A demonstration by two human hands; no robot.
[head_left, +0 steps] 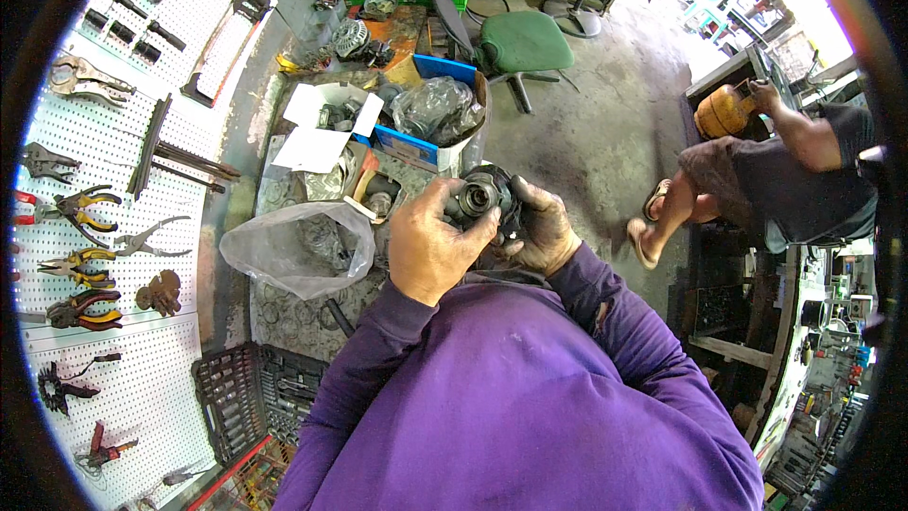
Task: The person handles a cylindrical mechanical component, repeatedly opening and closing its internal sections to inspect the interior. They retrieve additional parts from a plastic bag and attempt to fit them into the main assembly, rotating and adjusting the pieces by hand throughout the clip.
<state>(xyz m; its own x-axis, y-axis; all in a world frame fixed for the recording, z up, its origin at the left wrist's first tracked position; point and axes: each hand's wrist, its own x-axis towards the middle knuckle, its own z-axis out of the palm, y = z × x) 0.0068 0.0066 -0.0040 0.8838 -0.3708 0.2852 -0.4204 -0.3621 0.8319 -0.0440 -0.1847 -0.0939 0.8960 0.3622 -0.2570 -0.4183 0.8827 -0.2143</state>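
Between my two hands is a dark, greasy machine part [480, 195] with a round metal hub and a ringed opening facing up. My left hand [426, 248] grips its left side, with the thumb pressed near the hub. On the right side, the blackened fingers of my right hand [546, 230] wrap around the part; its underside is hidden. Just left of my left hand lie a small open carton with a dark cylindrical part [380, 201] and an open clear plastic bag [301, 244] with things inside.
Beyond my hands stand a blue box [409, 145] with plastic-wrapped parts and a white carton [317, 153]. A tool pegboard [170, 284] lines the left, above a socket set [274, 383]. A green chair [523, 42] stands ahead. At right another person [804, 170] sits, one hand on an orange tank [724, 112].
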